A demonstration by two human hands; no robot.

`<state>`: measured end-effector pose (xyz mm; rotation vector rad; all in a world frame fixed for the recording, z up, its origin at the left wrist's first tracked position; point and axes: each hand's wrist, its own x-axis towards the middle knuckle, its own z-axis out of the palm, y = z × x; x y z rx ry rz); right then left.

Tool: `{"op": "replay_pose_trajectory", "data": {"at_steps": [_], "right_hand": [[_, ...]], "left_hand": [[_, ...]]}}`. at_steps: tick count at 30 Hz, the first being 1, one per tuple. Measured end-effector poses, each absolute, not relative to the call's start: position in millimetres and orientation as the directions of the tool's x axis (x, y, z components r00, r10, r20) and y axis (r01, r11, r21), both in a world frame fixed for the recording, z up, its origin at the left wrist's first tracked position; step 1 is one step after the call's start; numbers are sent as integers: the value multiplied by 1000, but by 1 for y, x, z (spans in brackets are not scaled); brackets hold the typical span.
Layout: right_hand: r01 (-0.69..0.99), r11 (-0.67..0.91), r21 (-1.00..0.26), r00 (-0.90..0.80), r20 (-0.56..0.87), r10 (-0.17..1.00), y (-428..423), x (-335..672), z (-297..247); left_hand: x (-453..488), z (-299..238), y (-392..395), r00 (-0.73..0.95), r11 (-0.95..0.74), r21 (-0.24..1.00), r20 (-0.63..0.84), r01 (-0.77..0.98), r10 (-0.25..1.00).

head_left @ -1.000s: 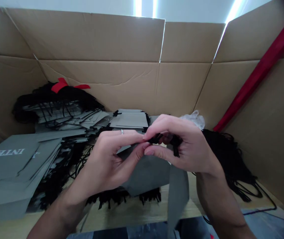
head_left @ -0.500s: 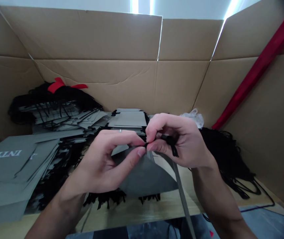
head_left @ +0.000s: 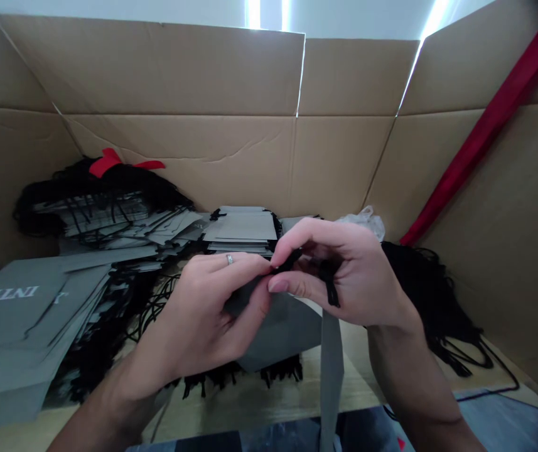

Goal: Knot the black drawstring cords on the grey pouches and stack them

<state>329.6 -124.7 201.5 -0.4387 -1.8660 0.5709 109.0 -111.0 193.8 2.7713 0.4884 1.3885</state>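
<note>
Left hand [head_left: 203,317] and right hand [head_left: 348,276] close together, fingers [head_left: 245,263] pinched, fingertips touching.

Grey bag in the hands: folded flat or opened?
Partly opened, it seems: the grey bag shows one broad panel and a separate narrow strip hanging below the right hand.

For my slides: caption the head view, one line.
Left hand grips a grey paper bag while right hand pinches a black cord at its edge.

Tall brown cardboard panels [head_left: 179,75] wall in the far, left and right sides, creased and folded at the corners. A red strip [head_left: 485,132] slants across the right panel. Above them a pale wall [head_left: 353,19] shows bright bars, perhaps ceiling lights [head_left: 252,12]. A light wooden tabletop [head_left: 269,402] lies near.
</note>
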Motion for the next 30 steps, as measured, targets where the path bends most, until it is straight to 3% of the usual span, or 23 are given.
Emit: {"op": "replay_pose_trajectory", "data": {"at_steps": [3, 9, 20, 23, 30], "right_hand": [[20, 833, -554, -354, 775, 524, -122, 329, 200], [-125, 778, -615, -396, 750, 530, -119, 329, 200], [-547, 460, -700, -449, 708, 544, -106, 310, 185], [-525, 483, -701, -436, 709, 554, -107, 314, 188], [-260, 642, -722, -294, 692, 659, -117, 325, 199]], "left_hand": [[110, 193, -111, 583, -944, 160, 753, 287, 305], [110, 192, -111, 608, -953, 281, 739, 115, 291], [106, 198, -113, 586, -913, 395, 766, -103, 265], [105, 197, -113, 556, -934, 355, 782, -24, 283], [107, 191, -114, 543, -948, 306, 783, 85, 301]]}}
